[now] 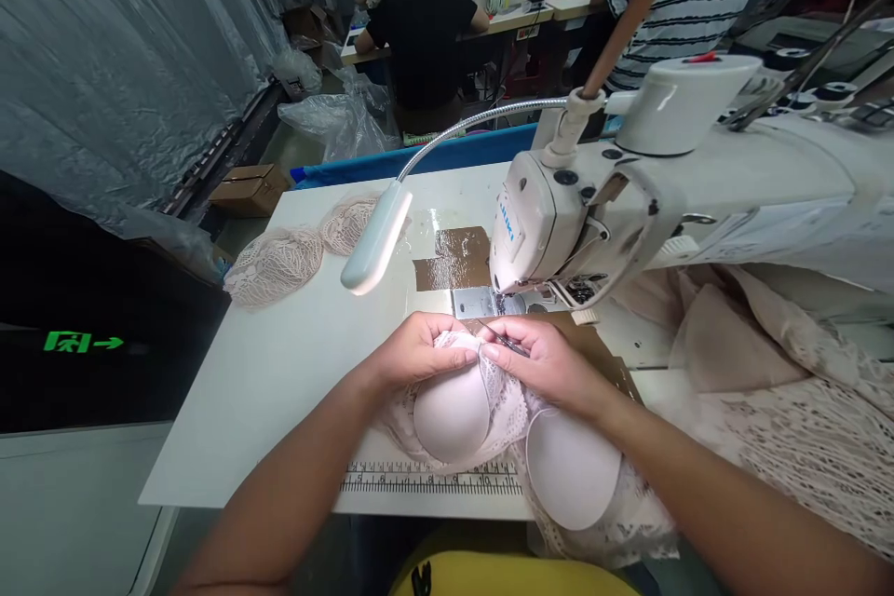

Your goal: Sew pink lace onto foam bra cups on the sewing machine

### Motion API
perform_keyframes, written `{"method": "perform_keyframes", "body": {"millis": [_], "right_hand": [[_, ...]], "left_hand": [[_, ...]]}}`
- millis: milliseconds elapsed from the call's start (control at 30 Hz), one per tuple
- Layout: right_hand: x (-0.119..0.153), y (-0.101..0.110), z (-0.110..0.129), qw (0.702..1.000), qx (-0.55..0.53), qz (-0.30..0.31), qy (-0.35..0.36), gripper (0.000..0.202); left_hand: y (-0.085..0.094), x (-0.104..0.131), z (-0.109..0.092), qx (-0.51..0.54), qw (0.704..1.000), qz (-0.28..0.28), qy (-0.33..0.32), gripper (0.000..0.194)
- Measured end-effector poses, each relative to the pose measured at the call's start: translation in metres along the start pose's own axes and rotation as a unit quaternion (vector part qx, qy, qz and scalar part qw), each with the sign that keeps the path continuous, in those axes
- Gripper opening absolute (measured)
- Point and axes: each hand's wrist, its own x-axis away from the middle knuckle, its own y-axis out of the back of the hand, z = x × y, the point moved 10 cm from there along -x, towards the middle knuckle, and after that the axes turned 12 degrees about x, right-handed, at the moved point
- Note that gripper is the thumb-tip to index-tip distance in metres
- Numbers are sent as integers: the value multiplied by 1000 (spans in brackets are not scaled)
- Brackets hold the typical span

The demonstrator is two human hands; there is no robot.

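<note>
The pale pink lace bra (pixel 451 419) lies at the near edge of the white sewing table (pixel 230 428), partly over a ruler strip (pixel 419 482). Its two cups are smooth, plain and rounded, framed by openwork lace with a scalloped border; lace by the cup under the right forearm droops past that edge. The left hand (pixel 426 349) pinches fabric above the other cup; the right hand (pixel 545 354) pinches beside it, also holding a slim, pointed metal tool (pixel 513 346).
</note>
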Motion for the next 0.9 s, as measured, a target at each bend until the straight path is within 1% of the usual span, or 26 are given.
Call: {"method": "perform_keyframes", "body": {"millis": [133,233,333,533,767,900], "right_hand": [[2,5,-12,998,-64,-13,-8,35],[6,8,-21,997,-69,0,-41,37],[9,10,-22,996,-61,16,-58,37],[5,3,-13,998,-36,37,-42,28],[2,0,-1,999,-53,5,0,21],[1,2,-2,999,-53,-7,-2,19]], "left_hand": [[-2,0,3,28,1000,6,13,34],[1,0,3,41,999,-15,13,32],[3,0,2,53,998,-33,8,32],[0,-2,5,60,998,-22,6,31],[-3,-3,9,60,997,-30,31,36],[-7,-3,8,61,998,-16,28,34]]}}
